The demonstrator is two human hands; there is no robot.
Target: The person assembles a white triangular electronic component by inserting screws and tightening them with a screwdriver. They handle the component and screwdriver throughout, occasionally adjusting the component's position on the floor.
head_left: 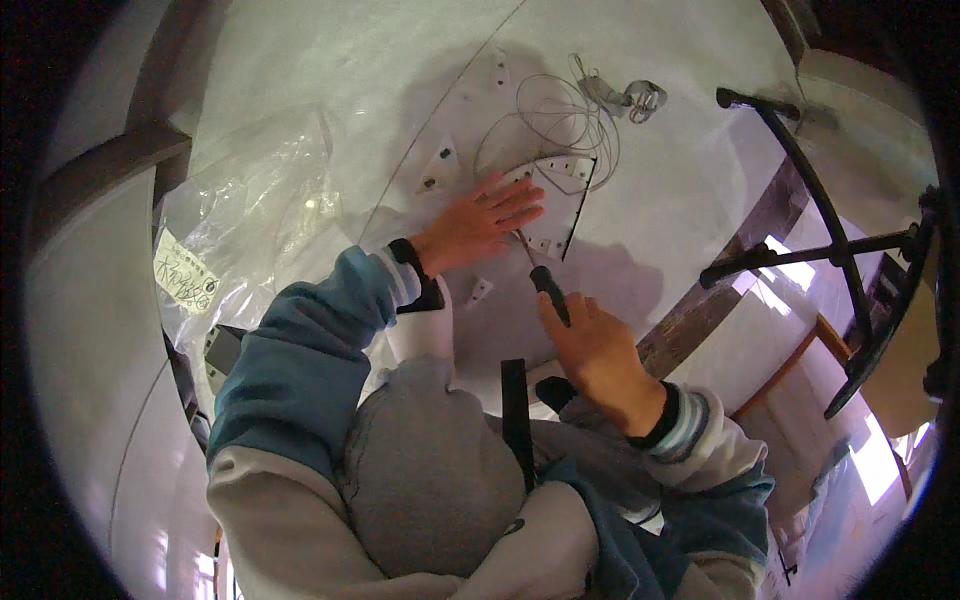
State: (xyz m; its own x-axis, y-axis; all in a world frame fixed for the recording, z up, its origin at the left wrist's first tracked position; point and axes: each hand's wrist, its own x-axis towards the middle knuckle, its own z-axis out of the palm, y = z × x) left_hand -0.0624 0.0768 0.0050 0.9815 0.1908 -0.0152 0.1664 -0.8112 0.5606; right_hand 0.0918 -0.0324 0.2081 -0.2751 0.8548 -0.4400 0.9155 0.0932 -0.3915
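Observation:
My right hand [598, 352] is wrapped round the dark handle of a screwdriver [549, 290]. Its shaft slants up and left to the white panel [562, 212], which has small holes and a dark right edge. Flat on the panel's left part lies my left hand [472, 230], fingers stretched out and slightly apart. The screwdriver's tip is beside those fingers; what it touches is too small to make out. A small white bracket [480, 291] lies below my left hand, and a white triangular piece [438, 166] up and left of it.
Beyond the panel is a loose coil of thin cable [552, 118] with a grey clump [643, 100] at its end. Another small white piece [500, 70] lies farther off. A clear plastic bag [285, 180] spreads at left. Black metal legs [815, 180] stand at right.

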